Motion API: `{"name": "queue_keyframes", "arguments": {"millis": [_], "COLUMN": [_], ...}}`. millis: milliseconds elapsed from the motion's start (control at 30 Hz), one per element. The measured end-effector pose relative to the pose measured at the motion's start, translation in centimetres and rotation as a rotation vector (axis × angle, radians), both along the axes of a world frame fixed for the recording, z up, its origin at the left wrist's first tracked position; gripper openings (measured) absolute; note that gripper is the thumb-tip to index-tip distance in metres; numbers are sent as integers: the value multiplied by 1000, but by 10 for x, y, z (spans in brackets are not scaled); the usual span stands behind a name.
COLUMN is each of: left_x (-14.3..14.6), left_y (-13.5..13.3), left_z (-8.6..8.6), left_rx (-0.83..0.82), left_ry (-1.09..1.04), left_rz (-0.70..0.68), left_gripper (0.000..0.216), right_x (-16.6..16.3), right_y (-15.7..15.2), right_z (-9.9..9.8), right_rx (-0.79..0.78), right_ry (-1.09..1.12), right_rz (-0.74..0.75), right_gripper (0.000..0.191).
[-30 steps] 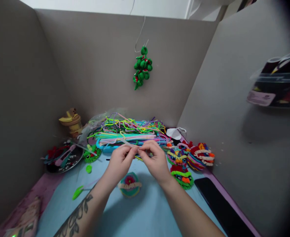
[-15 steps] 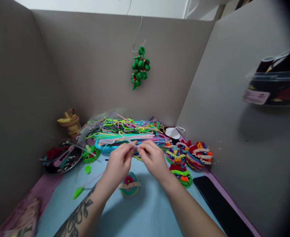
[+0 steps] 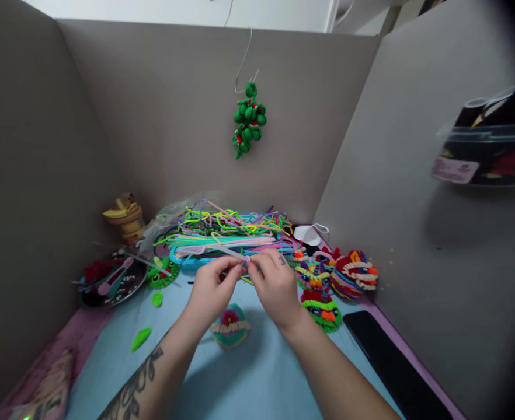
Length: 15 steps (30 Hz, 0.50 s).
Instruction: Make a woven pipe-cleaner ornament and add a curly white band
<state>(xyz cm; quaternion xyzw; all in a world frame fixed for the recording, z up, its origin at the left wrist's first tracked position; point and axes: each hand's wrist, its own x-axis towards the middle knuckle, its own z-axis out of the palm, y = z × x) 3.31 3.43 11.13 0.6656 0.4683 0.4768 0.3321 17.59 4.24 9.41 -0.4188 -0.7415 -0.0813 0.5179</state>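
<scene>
In front of me, above the table, my left hand point(image 3: 216, 289) and my right hand point(image 3: 275, 289) meet with fingertips pinched. Between them is a pale lilac pipe cleaner point(image 3: 232, 252), one end reaching up and left past the fingers; the pinched part is mostly hidden. Below the hands, a round teal pipe-cleaner piece point(image 3: 231, 334) with a cream ruffled band and a dark pink middle lies on the blue cloth point(image 3: 235, 391). Behind the fingers is a heap of colourful pipe cleaners point(image 3: 231, 224), some in a blue tray point(image 3: 191, 265).
Finished pipe-cleaner figures point(image 3: 323, 312) sit to the right, beside a long black case or pad point(image 3: 393, 361). Left are a metal bowl point(image 3: 130, 286) with tools, a green frog-like piece point(image 3: 163, 274) and a green leaf shape point(image 3: 141, 339). Grey panels point(image 3: 196, 116) surround the table.
The lilac pipe cleaner's upper end has swung lower and farther left. A thin pinkish strand trailing left of my left forearm no longer shows. Both hands stay nearly in place.
</scene>
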Motion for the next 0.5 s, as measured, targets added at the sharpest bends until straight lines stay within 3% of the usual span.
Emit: {"name": "queue_keyframes", "arguments": {"millis": [167,367,500], "left_x": [4,1,2], "left_y": [-1,0,-1], "left_z": [0,1,3], "left_rx": [-29,-126,-68], "left_ry": [-54,-115,-94], "left_rz": [11,69,97], "left_gripper": [22,31,27], "right_x": [1,-1,-2], "right_y": [-1,-3,-4], "right_z": [-4,-4,-3], "right_rx": [112,179,174], "right_ry": [-97,-127,-114], "right_rz": [-122,-93,-79], "right_gripper": [16,17,17]}}
